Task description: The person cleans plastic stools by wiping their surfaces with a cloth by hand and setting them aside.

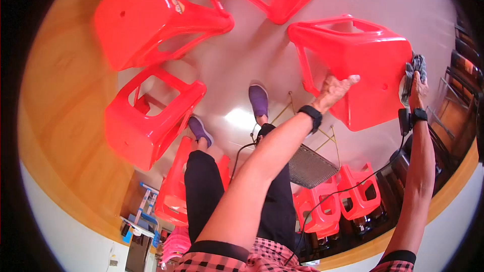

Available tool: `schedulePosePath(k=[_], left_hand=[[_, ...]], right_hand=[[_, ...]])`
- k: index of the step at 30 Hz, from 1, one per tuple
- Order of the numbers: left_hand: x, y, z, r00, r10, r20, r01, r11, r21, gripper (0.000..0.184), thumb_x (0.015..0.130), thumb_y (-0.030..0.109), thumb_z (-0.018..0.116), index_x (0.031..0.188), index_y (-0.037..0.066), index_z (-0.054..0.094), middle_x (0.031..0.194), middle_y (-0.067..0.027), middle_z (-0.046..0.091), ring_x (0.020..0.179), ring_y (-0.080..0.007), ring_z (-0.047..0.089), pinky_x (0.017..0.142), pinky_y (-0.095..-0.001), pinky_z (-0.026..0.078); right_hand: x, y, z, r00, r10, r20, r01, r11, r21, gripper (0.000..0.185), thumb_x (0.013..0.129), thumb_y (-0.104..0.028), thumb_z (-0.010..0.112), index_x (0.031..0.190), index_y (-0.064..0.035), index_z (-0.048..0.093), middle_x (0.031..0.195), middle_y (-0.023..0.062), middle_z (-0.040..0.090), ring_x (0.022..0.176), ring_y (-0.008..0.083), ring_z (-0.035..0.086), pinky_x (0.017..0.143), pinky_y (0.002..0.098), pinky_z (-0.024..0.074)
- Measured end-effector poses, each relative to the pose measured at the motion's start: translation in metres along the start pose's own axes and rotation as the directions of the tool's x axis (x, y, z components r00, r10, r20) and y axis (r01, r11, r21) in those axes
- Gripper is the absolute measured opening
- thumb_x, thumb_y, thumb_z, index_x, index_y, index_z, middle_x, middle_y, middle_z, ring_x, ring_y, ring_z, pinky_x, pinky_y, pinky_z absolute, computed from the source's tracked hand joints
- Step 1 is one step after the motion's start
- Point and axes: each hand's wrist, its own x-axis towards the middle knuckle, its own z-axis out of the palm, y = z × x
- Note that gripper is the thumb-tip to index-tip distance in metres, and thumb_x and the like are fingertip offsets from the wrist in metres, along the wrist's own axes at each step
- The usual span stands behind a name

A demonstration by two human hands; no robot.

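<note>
A red plastic stool (373, 80) is tilted in front of me, with its seat turned toward the right. My left hand (335, 90) grips its near side, thumb stretched over the red surface and the other fingers partly hidden. At the stool's right edge, my right hand (418, 90) presses a dark grey crumpled cloth (417, 64) against the plastic. Black bands circle both wrists, and a black cable runs from the right one toward my body.
More red stools (151, 116) stand at the left, and another stool (136, 15) lies farther up. Stacked red stools (360, 191) are at lower right. A woven-topped metal stand (312, 166) is beside my legs. Dark chairs (464, 70) line the right wall. Wood panelling (60, 121) borders the left.
</note>
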Motion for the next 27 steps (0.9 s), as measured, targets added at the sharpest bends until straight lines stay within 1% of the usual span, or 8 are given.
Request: schedulePosePath(k=[7,8,14,17,20,23,25,27], left_hand=[[0.006,-0.024,-0.014,0.974,0.227,0.011,-0.225,0.952,0.207,0.044,0.083,0.039,0.064,0.086,-0.003,0.054,0.077,-0.0120,0.057,0.072,-0.0201,0.056,0.064,-0.0374,0.047],[-0.014,-0.008,-0.030,0.998,-0.061,0.010,0.056,0.964,0.258,0.039,0.083,0.035,0.062,0.087,-0.002,0.051,0.079,-0.0145,0.055,0.076,-0.0193,0.055,0.068,-0.0379,0.045],[-0.106,-0.097,-0.164,0.974,-0.217,-0.061,0.219,0.853,0.474,0.045,0.084,0.041,0.057,0.096,-0.002,0.052,0.077,-0.0135,0.051,0.073,-0.0189,0.048,0.065,-0.0379,0.041],[-0.194,-0.040,-0.225,0.884,-0.430,-0.182,0.464,0.763,0.449,0.043,0.084,0.040,0.054,0.089,-0.003,0.056,0.085,-0.0189,0.060,0.086,-0.0255,0.059,0.075,-0.0396,0.046],[-0.290,-0.151,-0.321,0.863,-0.417,-0.287,0.504,0.659,0.559,0.046,0.085,0.040,0.053,0.098,-0.004,0.058,0.093,-0.0229,0.061,0.090,-0.0338,0.059,0.077,-0.0452,0.045],[-0.384,-0.196,-0.387,0.741,-0.484,-0.465,0.652,0.685,0.325,0.027,0.088,0.026,0.053,0.088,0.000,0.061,0.088,-0.0101,0.061,0.085,-0.0214,0.059,0.072,-0.0331,0.046],[-0.449,-0.214,-0.414,0.824,-0.149,-0.547,0.303,0.931,0.204,0.022,0.087,0.024,0.054,0.087,0.005,0.063,0.085,-0.0076,0.061,0.082,-0.0166,0.060,0.069,-0.0293,0.046],[-0.504,-0.249,-0.465,0.690,-0.538,-0.483,0.421,0.842,-0.336,0.021,0.086,0.027,0.057,0.089,0.006,0.063,0.088,-0.0061,0.060,0.082,-0.0133,0.058,0.070,-0.0271,0.047]], right_hand=[[-0.050,-0.004,0.031,0.992,-0.060,-0.107,0.056,0.997,-0.044,0.050,0.088,-0.037,0.058,0.118,0.0025,0.055,0.094,0.0103,0.065,0.081,0.0178,0.061,0.071,0.0335,0.0483],[-0.057,-0.002,0.032,0.998,-0.058,-0.033,0.060,0.996,0.070,0.048,0.088,-0.036,0.059,0.117,0.0021,0.056,0.094,0.0090,0.064,0.081,0.0169,0.060,0.071,0.0328,0.0483],[-0.175,-0.054,0.082,0.990,-0.054,0.131,0.039,0.993,0.116,0.038,0.083,-0.030,0.060,0.109,-0.0016,0.061,0.093,0.0072,0.063,0.083,0.0172,0.057,0.077,0.0351,0.0467],[-0.249,-0.078,0.116,0.864,-0.215,0.456,0.121,0.967,0.226,0.025,0.085,-0.013,0.053,0.106,-0.0028,0.058,0.088,0.0024,0.058,0.075,0.0129,0.053,0.069,0.0301,0.0468],[-0.331,-0.122,0.156,0.728,-0.149,0.669,0.044,0.984,0.172,0.019,0.083,-0.010,0.054,0.100,-0.0041,0.058,0.079,-0.0028,0.052,0.069,0.0071,0.046,0.061,0.0236,0.0419],[-0.400,-0.157,0.205,0.538,-0.051,0.841,-0.253,0.942,0.219,0.022,0.085,-0.016,0.057,0.103,-0.0043,0.059,0.084,-0.0018,0.057,0.074,0.0077,0.050,0.066,0.0229,0.0419],[-0.444,-0.194,0.234,0.486,0.007,0.874,-0.435,0.869,0.235,0.016,0.084,-0.014,0.056,0.097,-0.0050,0.059,0.078,-0.0033,0.055,0.066,0.0061,0.047,0.058,0.0224,0.0406],[-0.485,-0.226,0.255,0.500,-0.181,0.847,-0.254,0.904,0.343,0.016,0.086,-0.016,0.056,0.096,-0.0045,0.059,0.079,-0.0026,0.056,0.066,0.0075,0.049,0.059,0.0227,0.0418]])
